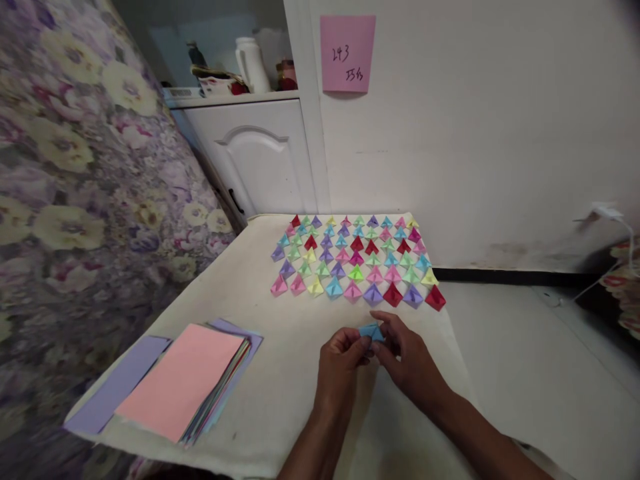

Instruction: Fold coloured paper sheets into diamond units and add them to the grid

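Between my two hands is a small folded piece of blue paper [371, 331], held a little above the table's front half. My left hand [344, 350] pinches its left side between thumb and fingers. My right hand [400, 347] has its thumb against the lower right of the paper, with the index finger raised over the top edge. Just beyond the hands, rows of small folded paper boats [353, 291] in many colours cover the far part of the table. The nearest ones are purple, red and pink.
A stack of coloured paper sheets [185, 380], pink on top, lies at the table's left, beside purple paper [120, 383]. The cream-covered table [220, 280] meets a wall. A floral curtain [100, 167] hangs left; a white cabinet [255, 153] stands behind. A pink note [347, 53] is on the wall.
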`<state>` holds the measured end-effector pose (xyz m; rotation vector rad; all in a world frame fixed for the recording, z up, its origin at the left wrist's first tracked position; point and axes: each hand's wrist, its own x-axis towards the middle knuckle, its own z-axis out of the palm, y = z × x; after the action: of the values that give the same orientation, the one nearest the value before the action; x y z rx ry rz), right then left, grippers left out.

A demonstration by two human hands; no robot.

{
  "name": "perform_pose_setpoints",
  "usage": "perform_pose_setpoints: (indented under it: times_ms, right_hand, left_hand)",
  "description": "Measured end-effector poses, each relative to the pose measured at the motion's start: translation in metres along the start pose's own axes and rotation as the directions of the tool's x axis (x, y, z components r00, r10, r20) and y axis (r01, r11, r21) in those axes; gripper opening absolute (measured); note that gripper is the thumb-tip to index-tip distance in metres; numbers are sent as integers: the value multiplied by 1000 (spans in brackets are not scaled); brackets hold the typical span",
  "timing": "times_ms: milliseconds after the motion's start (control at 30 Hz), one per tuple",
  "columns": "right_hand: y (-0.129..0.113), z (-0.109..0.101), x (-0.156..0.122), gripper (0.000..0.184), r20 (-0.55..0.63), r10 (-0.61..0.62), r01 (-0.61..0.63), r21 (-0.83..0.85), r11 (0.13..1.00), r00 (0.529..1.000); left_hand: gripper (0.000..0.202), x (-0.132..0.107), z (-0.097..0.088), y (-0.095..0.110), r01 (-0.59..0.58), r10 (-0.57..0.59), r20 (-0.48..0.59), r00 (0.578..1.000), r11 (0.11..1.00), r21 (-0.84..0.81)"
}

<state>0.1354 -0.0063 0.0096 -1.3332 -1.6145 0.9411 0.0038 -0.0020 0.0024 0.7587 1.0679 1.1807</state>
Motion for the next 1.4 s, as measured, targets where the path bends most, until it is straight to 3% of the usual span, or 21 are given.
perform_pose_setpoints:
  times_ms: [100, 233, 600, 800, 933, 1033, 1167, 1400]
  right_hand:
    - [1, -2, 4, 18, 28, 125, -128, 196, 972, 992]
    - [0, -4, 8, 17, 49, 201, -205, 343, 917, 978]
    - [3, -8, 9, 13, 15, 199, -192, 345, 919, 980]
    - [5, -10, 11, 16, 40, 233, -229, 401, 887, 972]
    - [5, -11, 12, 20, 64, 252, -251, 471, 846, 966]
    - [4, -11, 12, 20, 78, 260, -264, 491, 831, 963]
    - [2, -9, 12, 19, 80, 262, -266, 504, 822, 962]
    - [5, -7, 10, 16, 83, 237, -250, 424, 871, 968]
  left_hand:
    - [12, -2, 2, 3, -53, 54, -6, 999, 989, 139]
    - [14, -2, 2, 4, -72, 71, 13, 997, 981, 179]
    - [20, -1, 4, 5, 51, -88, 165, 982, 975, 217]
    - [21, -2, 3, 9, 54, -93, 181, 979, 976, 211]
    - [34, -3, 2, 12, 124, -152, 170, 974, 979, 165]
    - [41, -3, 3, 11, 104, -120, 136, 983, 987, 125]
    - [34, -3, 4, 8, 48, -75, 142, 987, 981, 187]
    - [20, -2, 1, 5, 89, -122, 175, 977, 979, 184]
